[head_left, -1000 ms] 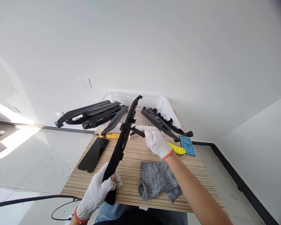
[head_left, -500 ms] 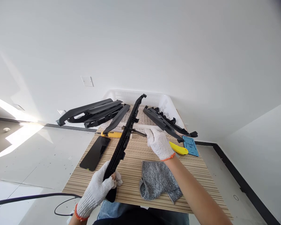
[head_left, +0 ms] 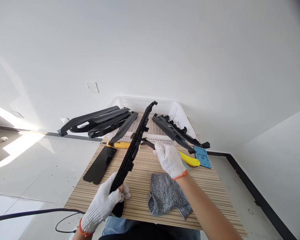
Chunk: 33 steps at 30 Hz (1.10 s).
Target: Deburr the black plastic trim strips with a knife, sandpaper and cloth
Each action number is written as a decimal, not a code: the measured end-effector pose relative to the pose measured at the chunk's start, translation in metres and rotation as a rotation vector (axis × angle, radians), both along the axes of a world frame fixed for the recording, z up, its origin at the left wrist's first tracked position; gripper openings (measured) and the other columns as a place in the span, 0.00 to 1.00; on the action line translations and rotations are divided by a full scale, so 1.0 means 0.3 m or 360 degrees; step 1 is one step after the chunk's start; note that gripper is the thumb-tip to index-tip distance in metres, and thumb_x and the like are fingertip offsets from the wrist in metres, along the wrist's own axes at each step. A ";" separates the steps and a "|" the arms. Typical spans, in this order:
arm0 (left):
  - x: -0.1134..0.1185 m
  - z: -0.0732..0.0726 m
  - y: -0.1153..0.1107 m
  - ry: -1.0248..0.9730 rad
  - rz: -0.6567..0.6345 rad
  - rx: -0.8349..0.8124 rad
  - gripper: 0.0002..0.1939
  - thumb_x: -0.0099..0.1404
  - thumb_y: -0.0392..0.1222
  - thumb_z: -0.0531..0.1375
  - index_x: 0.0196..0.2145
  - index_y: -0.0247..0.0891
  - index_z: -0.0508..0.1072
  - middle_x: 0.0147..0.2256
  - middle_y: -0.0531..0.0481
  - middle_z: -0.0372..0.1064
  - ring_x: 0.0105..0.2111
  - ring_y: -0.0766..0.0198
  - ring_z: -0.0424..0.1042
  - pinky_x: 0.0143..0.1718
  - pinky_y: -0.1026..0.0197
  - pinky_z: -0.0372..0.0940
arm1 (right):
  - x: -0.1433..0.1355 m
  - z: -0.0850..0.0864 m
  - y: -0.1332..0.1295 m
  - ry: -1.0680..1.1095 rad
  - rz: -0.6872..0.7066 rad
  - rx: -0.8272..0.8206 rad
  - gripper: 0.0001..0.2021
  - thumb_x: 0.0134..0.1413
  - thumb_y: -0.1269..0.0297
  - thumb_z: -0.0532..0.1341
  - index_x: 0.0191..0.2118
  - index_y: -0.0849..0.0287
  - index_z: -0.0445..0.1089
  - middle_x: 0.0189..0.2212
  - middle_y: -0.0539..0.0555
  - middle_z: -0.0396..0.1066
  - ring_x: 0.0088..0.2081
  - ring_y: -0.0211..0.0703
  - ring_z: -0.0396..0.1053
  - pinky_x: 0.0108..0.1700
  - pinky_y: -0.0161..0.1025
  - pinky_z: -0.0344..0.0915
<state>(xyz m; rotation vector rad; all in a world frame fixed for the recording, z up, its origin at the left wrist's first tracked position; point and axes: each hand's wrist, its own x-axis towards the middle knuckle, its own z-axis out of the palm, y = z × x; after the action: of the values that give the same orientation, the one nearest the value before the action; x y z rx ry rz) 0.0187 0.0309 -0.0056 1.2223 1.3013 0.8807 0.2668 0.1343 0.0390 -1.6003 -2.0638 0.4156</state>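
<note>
Wrapped round the near end of a long black plastic trim strip [head_left: 132, 151], my left hand [head_left: 102, 201] in a white knit glove holds it slanting up and away, its ribbed inner side showing. My right hand [head_left: 168, 160], gloved too, is closed on a dark, slim blade-like tool [head_left: 149, 144]. The tool reaches to the middle of the strip; whether it touches the plastic I cannot tell. Below my right hand a grey knit cloth [head_left: 167, 195] lies crumpled on the striped wooden table [head_left: 137, 200]. Just right of that hand is a yellow-handled cutter [head_left: 190, 159].
A white plastic basket [head_left: 176, 111] stands at the back, with several black trim strips [head_left: 97, 121] across its left side and more strips [head_left: 175, 130] on its right. A phone [head_left: 100, 165], a yellow tool [head_left: 121, 145] and a blue card [head_left: 202, 156] lie on the table.
My right hand has shifted slightly down with the blade-like tool, whose angle has changed a little. The strip stays in my left hand, nearly still.
</note>
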 end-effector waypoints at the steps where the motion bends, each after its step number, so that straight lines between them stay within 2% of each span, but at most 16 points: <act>1: 0.001 -0.001 0.000 -0.0006 0.0005 0.0001 0.10 0.58 0.49 0.59 0.29 0.43 0.63 0.28 0.50 0.75 0.28 0.59 0.72 0.29 0.58 0.64 | 0.002 -0.008 -0.010 -0.0012 0.0033 0.0056 0.23 0.75 0.59 0.45 0.45 0.58 0.78 0.36 0.59 0.81 0.37 0.47 0.78 0.35 0.36 0.65; 4: 0.005 0.003 -0.002 -0.0012 0.0004 -0.0001 0.13 0.60 0.53 0.60 0.29 0.43 0.62 0.27 0.49 0.75 0.27 0.60 0.71 0.29 0.58 0.63 | 0.010 -0.035 -0.036 -0.0020 0.0110 0.0300 0.23 0.75 0.63 0.44 0.53 0.59 0.76 0.43 0.61 0.82 0.34 0.45 0.78 0.35 0.37 0.67; 7: 0.011 0.010 -0.001 -0.0020 0.0011 -0.0019 0.14 0.60 0.53 0.60 0.28 0.43 0.62 0.27 0.49 0.75 0.27 0.60 0.70 0.29 0.58 0.63 | 0.017 -0.052 -0.053 -0.0130 0.0176 0.0531 0.23 0.75 0.64 0.43 0.56 0.62 0.74 0.47 0.63 0.82 0.29 0.43 0.77 0.31 0.37 0.67; 13: 0.024 0.023 -0.003 -0.0036 0.0019 -0.0037 0.09 0.56 0.46 0.60 0.30 0.43 0.63 0.27 0.51 0.75 0.26 0.61 0.69 0.28 0.59 0.62 | 0.020 -0.052 -0.053 -0.0346 0.0266 0.0575 0.25 0.75 0.67 0.41 0.56 0.63 0.74 0.50 0.64 0.81 0.31 0.42 0.78 0.29 0.35 0.65; 17: 0.034 0.042 -0.007 0.0001 0.0023 -0.0058 0.06 0.55 0.44 0.58 0.29 0.43 0.65 0.28 0.50 0.78 0.26 0.62 0.67 0.29 0.59 0.63 | 0.011 -0.057 -0.041 -0.0351 0.0243 0.0527 0.25 0.77 0.64 0.41 0.55 0.63 0.74 0.46 0.63 0.82 0.24 0.39 0.73 0.24 0.36 0.59; 20: 0.038 0.050 -0.008 0.0020 0.0034 -0.0080 0.05 0.56 0.44 0.58 0.31 0.42 0.67 0.28 0.50 0.78 0.26 0.62 0.67 0.30 0.59 0.63 | 0.003 -0.067 -0.035 -0.0252 0.0204 0.0457 0.26 0.78 0.59 0.40 0.52 0.61 0.74 0.38 0.60 0.81 0.22 0.40 0.71 0.22 0.36 0.54; 24: 0.036 0.040 -0.009 -0.0023 0.0030 -0.0044 0.07 0.59 0.47 0.60 0.31 0.42 0.67 0.28 0.50 0.77 0.27 0.61 0.69 0.30 0.58 0.64 | 0.003 -0.072 -0.040 -0.0052 0.0136 0.0341 0.27 0.78 0.52 0.40 0.47 0.58 0.74 0.29 0.55 0.79 0.23 0.41 0.72 0.25 0.35 0.56; 26: 0.035 0.034 -0.010 -0.0042 0.0032 -0.0041 0.10 0.60 0.49 0.61 0.31 0.42 0.67 0.28 0.49 0.76 0.27 0.61 0.69 0.30 0.58 0.64 | 0.008 -0.065 -0.047 0.0004 0.0161 0.0288 0.28 0.77 0.49 0.39 0.44 0.56 0.73 0.26 0.53 0.77 0.26 0.43 0.75 0.27 0.35 0.58; 29: 0.037 0.033 -0.008 -0.0084 -0.0004 -0.0039 0.17 0.61 0.57 0.64 0.37 0.41 0.68 0.28 0.51 0.73 0.27 0.62 0.67 0.28 0.60 0.62 | 0.013 -0.045 -0.055 -0.0001 0.0208 0.0191 0.31 0.75 0.42 0.40 0.34 0.54 0.71 0.21 0.51 0.72 0.26 0.45 0.75 0.28 0.37 0.58; 33: 0.045 0.047 0.000 -0.0101 -0.0094 0.0007 0.31 0.49 0.59 0.72 0.44 0.41 0.70 0.34 0.49 0.76 0.32 0.57 0.72 0.34 0.57 0.67 | 0.010 -0.027 -0.060 0.0044 0.0110 0.0180 0.31 0.76 0.45 0.40 0.30 0.54 0.69 0.21 0.52 0.73 0.26 0.45 0.75 0.29 0.38 0.59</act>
<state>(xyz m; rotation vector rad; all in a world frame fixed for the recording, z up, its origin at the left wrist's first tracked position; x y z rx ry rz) 0.0321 0.0309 0.0084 1.2205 1.2075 0.8738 0.2697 0.1163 0.0308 -1.4535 -2.0879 0.3363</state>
